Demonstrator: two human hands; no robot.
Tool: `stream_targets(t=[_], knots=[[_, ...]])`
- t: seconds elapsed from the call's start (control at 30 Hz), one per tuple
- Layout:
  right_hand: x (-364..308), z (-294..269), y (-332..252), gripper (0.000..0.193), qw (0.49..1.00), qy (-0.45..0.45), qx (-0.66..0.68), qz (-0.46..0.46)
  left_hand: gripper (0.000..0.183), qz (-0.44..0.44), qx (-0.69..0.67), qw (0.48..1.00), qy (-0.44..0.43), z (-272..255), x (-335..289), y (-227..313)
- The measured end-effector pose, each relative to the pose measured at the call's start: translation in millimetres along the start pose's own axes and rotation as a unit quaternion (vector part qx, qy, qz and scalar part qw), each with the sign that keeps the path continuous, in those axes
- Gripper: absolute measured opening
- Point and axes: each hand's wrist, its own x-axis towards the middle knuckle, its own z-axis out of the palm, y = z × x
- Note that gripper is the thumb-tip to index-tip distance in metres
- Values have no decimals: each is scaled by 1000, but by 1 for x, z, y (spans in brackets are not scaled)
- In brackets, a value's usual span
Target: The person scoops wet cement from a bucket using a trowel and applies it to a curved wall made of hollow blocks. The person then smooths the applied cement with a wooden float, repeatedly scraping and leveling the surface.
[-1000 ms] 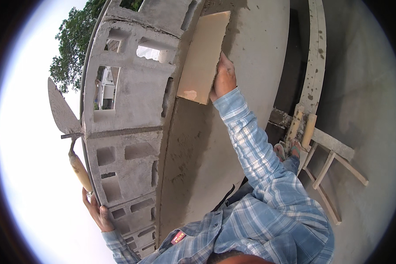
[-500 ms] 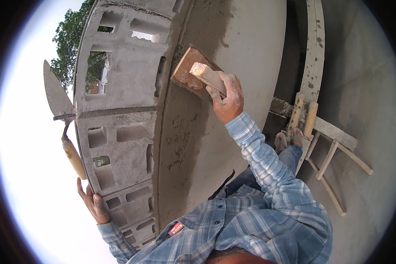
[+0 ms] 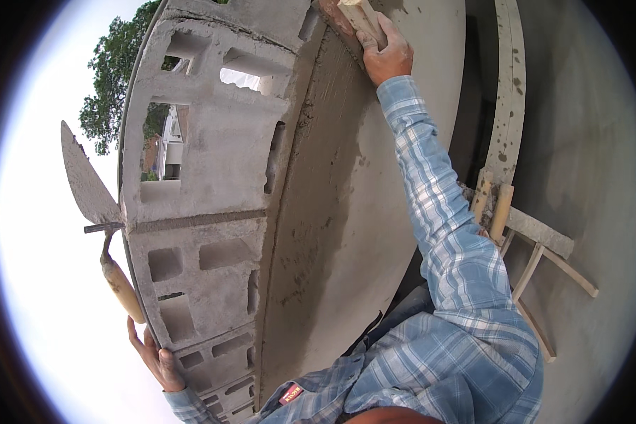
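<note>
My right hand [image 3: 390, 58] is closed around the pale wooden handle of a plastering float [image 3: 336, 25], its flat board against the wall and partly cut off by the top of the view. Below it runs a damp band of grey mortar [image 3: 307, 226] along the wall's top edge. My left hand [image 3: 157, 359] rests at the outer edge of the hollow concrete blocks [image 3: 219, 155], fingers apart and holding nothing. Just beyond those fingers lies a pointed trowel [image 3: 90, 180], its blade and wooden handle jutting past the blocks.
Smooth pale wall [image 3: 385, 191] drops away beside the mortar band. To the right, a long spotted plank [image 3: 507, 99] meets a wooden trestle [image 3: 540, 232] with splayed legs. A tree [image 3: 116, 78] and a building [image 3: 171, 145] show beyond the blocks.
My right hand has slid the float farther up along the mortar band, stretching the arm out. The whole view has shifted, and my left hand stays at the block edge.
</note>
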Motion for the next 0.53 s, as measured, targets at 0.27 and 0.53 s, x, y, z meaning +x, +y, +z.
stream_targets(t=[0.27, 0.53], knots=[[-102, -37, -50, 41, 986, -128, 104, -2, 124, -9, -54, 998, 15, 5, 1, 6], [-366, -186, -149, 47, 908, -362, 203, -53, 112, 14, -47, 998, -47, 0, 2, -11]])
